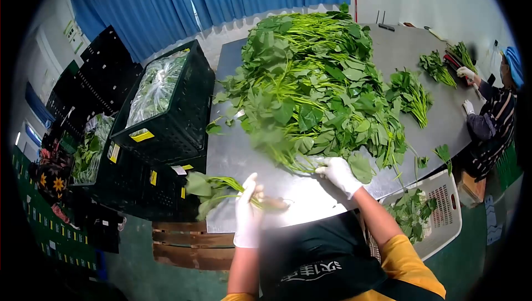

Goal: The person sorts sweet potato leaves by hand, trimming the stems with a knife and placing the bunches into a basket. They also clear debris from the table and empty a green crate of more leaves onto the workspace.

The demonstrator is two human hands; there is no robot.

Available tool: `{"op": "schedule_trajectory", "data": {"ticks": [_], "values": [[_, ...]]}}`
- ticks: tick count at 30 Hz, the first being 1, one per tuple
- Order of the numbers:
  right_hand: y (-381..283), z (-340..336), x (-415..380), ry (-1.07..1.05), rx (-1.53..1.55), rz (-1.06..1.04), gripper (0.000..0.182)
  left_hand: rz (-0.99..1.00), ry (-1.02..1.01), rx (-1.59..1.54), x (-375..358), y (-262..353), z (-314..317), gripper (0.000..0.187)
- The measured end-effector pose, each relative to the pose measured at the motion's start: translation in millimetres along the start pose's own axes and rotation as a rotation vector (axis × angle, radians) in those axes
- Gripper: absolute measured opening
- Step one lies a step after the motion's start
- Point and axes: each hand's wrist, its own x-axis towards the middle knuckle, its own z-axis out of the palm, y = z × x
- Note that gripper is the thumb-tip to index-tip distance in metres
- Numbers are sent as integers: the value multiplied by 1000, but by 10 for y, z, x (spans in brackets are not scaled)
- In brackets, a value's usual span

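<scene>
My left hand (248, 212), in a white glove, grips a small bunch of leafy greens (213, 189) by the stems at the near left corner of the steel table (238, 157); its leaves hang past the table's left edge. Wearing the same kind of glove, my right hand (339, 173) rests on the near edge of the big heap of greens (310, 90) and pinches some stems there. The heap covers most of the table's middle.
Black crates (172, 107) with bagged greens stand stacked to the left of the table. A white basket (438, 212) with leaf scraps sits at the near right. Another person (493, 118) works at the far right beside smaller bunches (413, 96). Blue curtains hang behind.
</scene>
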Motion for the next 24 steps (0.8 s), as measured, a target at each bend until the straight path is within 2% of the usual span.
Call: {"op": "schedule_trajectory", "data": {"ticks": [2,4,5,6,7,8,10,11,12,14,17,18,20,21,22,24], "values": [[-252,-245,-71,-157,530,324,16,-31,153,167,43,-92,125,37],[-390,-303,-217,-107,678,355,14,-6,78,263,96,-206,174,39],[-339,-299,-261,-107,559,289,11,-37,37,289,91,-233,321,39],[-318,-289,-323,-111,545,323,11,-68,-5,316,98,-282,440,40],[-311,-320,-407,-112,551,335,12,25,-28,457,121,-371,503,28],[-430,-394,-475,-114,558,347,13,20,-35,456,151,-426,511,28],[-357,-306,-573,-30,392,116,14,62,-114,567,184,-498,562,14],[-340,-344,-648,-53,307,108,17,3,-9,502,195,-551,630,11],[-412,-413,-684,-92,324,181,17,2,-16,503,157,-543,677,11],[-408,-562,-680,-311,164,245,25,-32,-100,595,95,-535,745,12],[-567,-704,-593,-527,182,126,46,-63,-137,632,53,-648,737,11],[-572,-672,-570,-663,488,282,42,-108,-160,666,24,-666,769,10],[-432,-505,-532,-713,987,421,38,-114,-177,660,-29,-691,849,9],[-418,-440,-509,-599,979,516,36,-114,-182,650,-46,-692,885,9],[-408,-431,-524,-596,981,510,36,-114,-185,640,-53,-687,901,9],[-458,-454,-579,-444,985,532,35,-48,-189,707,-14,-713,842,13]]}}
